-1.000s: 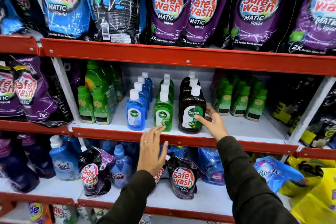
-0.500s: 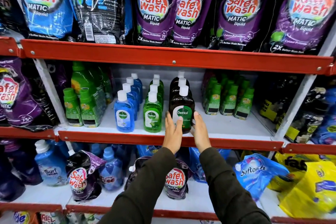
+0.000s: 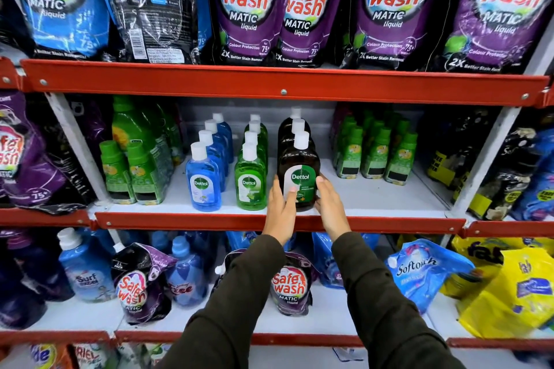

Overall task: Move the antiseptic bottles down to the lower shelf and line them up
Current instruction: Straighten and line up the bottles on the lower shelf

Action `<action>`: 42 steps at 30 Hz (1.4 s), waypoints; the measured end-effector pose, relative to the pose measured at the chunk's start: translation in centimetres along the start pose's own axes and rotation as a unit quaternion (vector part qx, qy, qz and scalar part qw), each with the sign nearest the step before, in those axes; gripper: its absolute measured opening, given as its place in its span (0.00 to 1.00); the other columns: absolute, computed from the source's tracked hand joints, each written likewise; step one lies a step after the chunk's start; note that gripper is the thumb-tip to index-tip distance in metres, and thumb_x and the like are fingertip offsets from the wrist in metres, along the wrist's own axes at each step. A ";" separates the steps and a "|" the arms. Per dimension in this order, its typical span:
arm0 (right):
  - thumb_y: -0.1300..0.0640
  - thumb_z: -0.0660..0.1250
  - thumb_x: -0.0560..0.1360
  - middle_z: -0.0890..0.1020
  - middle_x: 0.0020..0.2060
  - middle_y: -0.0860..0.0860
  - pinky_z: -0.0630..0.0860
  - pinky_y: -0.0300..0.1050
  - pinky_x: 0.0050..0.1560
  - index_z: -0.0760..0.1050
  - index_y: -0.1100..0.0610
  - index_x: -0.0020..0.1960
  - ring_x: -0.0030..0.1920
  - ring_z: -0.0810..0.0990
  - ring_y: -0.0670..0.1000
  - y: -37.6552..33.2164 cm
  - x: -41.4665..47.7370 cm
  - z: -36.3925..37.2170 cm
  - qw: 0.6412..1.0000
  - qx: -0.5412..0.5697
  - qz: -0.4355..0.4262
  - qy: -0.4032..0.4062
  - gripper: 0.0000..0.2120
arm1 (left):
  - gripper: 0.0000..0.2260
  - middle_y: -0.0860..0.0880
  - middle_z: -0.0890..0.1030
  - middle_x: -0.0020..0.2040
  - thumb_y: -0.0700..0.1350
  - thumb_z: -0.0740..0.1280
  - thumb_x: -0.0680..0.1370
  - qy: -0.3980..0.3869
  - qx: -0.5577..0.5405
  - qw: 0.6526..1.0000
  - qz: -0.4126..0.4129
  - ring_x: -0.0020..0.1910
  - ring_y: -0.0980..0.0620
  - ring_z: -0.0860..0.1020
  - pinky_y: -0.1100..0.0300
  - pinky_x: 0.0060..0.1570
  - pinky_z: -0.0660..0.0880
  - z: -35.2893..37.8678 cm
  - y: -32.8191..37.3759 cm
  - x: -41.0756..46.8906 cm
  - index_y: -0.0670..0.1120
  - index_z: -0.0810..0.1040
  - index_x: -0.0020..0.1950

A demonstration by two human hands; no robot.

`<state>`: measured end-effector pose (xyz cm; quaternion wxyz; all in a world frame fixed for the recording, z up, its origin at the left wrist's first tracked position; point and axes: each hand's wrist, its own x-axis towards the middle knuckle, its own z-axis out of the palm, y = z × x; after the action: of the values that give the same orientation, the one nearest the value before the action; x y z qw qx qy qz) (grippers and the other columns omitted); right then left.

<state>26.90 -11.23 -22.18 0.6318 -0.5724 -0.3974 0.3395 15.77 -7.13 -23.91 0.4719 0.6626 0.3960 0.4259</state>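
Three rows of Dettol antiseptic bottles with white caps stand on the middle shelf (image 3: 374,201): a blue row (image 3: 204,180), a green row (image 3: 251,180) and a dark brown row. The front brown bottle (image 3: 299,165) stands upright at the shelf's front edge. My left hand (image 3: 281,210) presses its left side and lower label, and my right hand (image 3: 329,207) presses its right side, so both hands clasp it. The lower shelf (image 3: 335,320) lies beneath, between my sleeves.
Small green bottles stand left (image 3: 132,171) and right (image 3: 374,153) of the Dettol rows. Safewash pouches (image 3: 287,284), blue detergent bottles (image 3: 84,272), a Softouch pouch (image 3: 425,272) and yellow packs (image 3: 515,287) crowd the lower shelf. Red rails (image 3: 269,84) edge every shelf.
My left hand rose from below the shelf rail and joined my right hand at the front brown bottle. Both hands now close around it; the bottle still stands in place.
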 end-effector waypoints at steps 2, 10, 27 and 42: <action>0.43 0.56 0.83 0.69 0.79 0.53 0.63 0.56 0.81 0.61 0.51 0.80 0.78 0.68 0.53 -0.1 -0.3 0.2 1.000 -0.014 -0.002 -0.005 0.27 | 0.30 0.47 0.49 0.85 0.55 0.54 0.86 -0.003 0.007 1.000 0.001 0.83 0.52 0.45 0.62 0.73 0.43 0.1 -0.1 -0.4 0.47 0.46 0.84; 0.50 0.58 0.84 0.73 0.60 0.52 0.72 0.40 0.61 0.71 0.54 0.70 0.55 0.75 0.35 0.7 -3.4 3.9 0.969 -0.113 -0.157 0.155 0.17 | 0.22 0.43 0.73 0.68 0.49 0.54 0.84 0.200 -0.040 0.970 0.133 0.65 0.54 0.73 0.72 0.65 0.67 -2.6 -0.6 -4.0 0.46 0.65 0.77; 0.36 0.50 0.82 0.68 0.79 0.48 0.57 0.46 0.81 0.63 0.49 0.80 0.76 0.65 0.42 -0.6 -3.8 10.4 0.997 -0.066 -0.010 -0.047 0.30 | 0.26 0.49 0.65 0.81 0.60 0.51 0.85 0.081 0.038 0.995 0.042 0.78 0.55 0.62 0.55 0.78 0.58 -9.5 -2.2 -0.9 0.53 0.58 0.82; 0.32 0.55 0.78 0.75 0.74 0.49 0.65 0.54 0.80 0.70 0.49 0.76 0.74 0.73 0.48 -0.3 -3.8 10.6 0.997 -0.058 -0.022 -0.044 0.33 | 0.26 0.45 0.66 0.80 0.59 0.52 0.85 0.078 0.060 0.994 0.053 0.78 0.49 0.64 0.48 0.79 0.61 -10.1 -2.7 -0.8 0.53 0.57 0.82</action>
<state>15.71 -9.83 -22.02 0.5868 -0.5838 -0.4563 0.3266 5.66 -4.34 -24.75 0.3758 0.6742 0.4210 0.4764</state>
